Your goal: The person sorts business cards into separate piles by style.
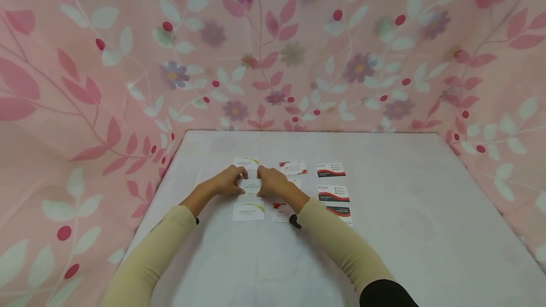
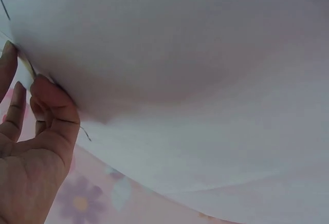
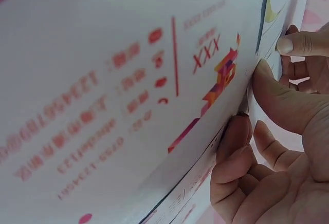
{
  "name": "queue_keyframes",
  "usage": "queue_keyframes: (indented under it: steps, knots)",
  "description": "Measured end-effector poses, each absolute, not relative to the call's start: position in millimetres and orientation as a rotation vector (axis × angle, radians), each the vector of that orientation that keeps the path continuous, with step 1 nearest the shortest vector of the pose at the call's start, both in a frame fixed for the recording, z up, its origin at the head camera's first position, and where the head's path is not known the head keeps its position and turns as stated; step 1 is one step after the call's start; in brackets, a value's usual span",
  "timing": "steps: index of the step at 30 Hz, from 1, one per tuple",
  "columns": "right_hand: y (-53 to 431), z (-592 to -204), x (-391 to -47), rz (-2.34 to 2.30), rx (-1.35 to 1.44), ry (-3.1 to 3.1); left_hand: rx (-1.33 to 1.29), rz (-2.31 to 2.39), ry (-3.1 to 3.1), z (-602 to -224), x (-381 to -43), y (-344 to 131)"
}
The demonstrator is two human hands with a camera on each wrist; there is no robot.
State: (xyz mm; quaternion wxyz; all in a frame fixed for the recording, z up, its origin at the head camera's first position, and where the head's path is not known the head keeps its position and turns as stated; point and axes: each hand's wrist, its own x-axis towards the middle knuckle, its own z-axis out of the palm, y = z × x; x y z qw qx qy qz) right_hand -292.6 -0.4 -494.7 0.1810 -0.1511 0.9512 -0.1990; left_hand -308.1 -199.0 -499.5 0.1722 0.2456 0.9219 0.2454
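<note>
A white-and-green business card [image 1: 250, 186] lies flat on the table, second in the left column. My left hand [image 1: 227, 181] holds it by its left side, thumb near the lower corner and curled fingers near the upper. From the other side my right hand [image 1: 274, 185] grips the right edge in the same way. A similar card [image 1: 246, 162] lies just above it, and another white-and-green card [image 1: 249, 212] below. In the right wrist view, the right thumb [image 3: 280, 98] and fingertips meet at the card's edge, close to the left hand [image 3: 311, 54].
Floral-red cards [image 1: 293, 168] form a middle column, its second card mostly hidden by the right hand. Red-and-black cards [image 1: 333, 193] form a right column. A white cloth covers the table [image 1: 405, 212]; a pink floral curtain [image 1: 273, 51] stands behind it.
</note>
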Motion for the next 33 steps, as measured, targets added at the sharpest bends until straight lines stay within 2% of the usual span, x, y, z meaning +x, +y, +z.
queue_keyframes:
  steps: [15, 26, 33]
  knots:
    - [7, -504, -303, -0.895, -0.384, 2.574, 0.633, 0.85, 2.593, -505, -307, -210]
    - [13, -504, -310, -1.261, -0.324, 2.441, 0.698, 0.863, 2.688, -500, -308, -211]
    - [11, -510, -315, -1.273, -0.36, 2.506, 0.785, 0.804, 2.75, -496, -313, -217]
